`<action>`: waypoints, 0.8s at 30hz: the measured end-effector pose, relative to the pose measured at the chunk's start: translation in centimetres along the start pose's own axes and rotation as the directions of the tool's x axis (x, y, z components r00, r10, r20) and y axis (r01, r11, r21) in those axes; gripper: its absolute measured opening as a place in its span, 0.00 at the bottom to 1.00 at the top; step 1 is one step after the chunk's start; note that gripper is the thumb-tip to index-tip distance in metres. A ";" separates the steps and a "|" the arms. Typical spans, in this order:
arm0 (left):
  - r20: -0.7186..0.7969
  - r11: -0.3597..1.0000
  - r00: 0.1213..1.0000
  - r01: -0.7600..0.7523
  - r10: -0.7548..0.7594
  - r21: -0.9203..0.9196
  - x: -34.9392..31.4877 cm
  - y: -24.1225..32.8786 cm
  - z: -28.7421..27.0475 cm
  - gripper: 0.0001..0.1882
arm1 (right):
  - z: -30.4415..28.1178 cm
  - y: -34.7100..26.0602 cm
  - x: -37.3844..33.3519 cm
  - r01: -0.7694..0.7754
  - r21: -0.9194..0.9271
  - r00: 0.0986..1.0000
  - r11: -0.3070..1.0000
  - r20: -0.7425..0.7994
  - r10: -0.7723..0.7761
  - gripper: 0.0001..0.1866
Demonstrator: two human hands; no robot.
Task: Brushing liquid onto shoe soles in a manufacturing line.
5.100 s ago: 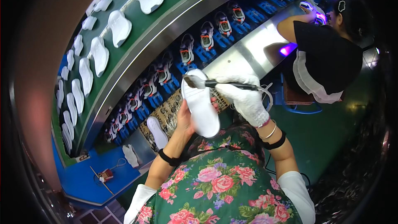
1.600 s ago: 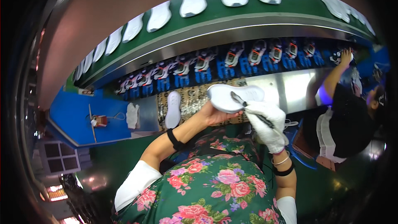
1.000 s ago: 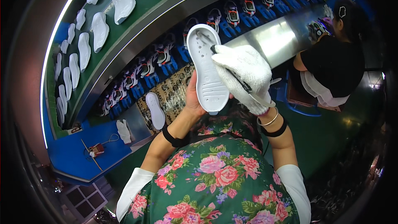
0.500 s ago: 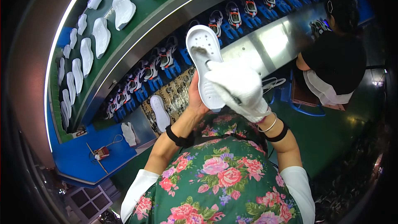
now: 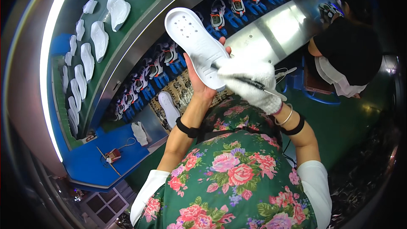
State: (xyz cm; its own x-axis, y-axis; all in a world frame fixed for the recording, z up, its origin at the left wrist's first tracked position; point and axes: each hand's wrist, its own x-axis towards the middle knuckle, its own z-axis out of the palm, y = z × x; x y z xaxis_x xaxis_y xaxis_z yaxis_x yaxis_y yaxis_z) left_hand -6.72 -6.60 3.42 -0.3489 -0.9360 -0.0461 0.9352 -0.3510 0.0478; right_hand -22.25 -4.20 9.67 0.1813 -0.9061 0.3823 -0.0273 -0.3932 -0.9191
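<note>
Blue table (image 5: 85,167) at left, reddish block (image 5: 113,155) and thin stick (image 5: 115,169) on it. Shoes (image 5: 236,3) in row on blue supports (image 5: 234,19). Co-worker (image 5: 349,53) in black, right.

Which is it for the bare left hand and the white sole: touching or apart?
Touching. The head view shows the left hand gripping the white sole, thumb along its left edge, fingertips showing past its right edge.

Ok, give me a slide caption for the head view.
Bare left hand holds a white shoe sole; gloved right hand holds a dark-handled tool over it.
</note>
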 end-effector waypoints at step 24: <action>0.024 0.906 0.937 0.331 -0.349 0.264 1.4 5.1 -0.7 0.50 | -1.9 -0.1 -1.7 0.259 -0.050 0.897 0.965 0.384 -0.221 0.11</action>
State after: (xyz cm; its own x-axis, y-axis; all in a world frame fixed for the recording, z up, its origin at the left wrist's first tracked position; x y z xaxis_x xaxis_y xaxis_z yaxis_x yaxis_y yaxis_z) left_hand -2.40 -9.69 2.86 -0.6550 -0.7548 -0.0363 0.7154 -0.6348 0.2919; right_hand -24.42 -2.87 9.32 0.5461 -0.6656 0.5087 -0.0289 -0.6218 -0.7827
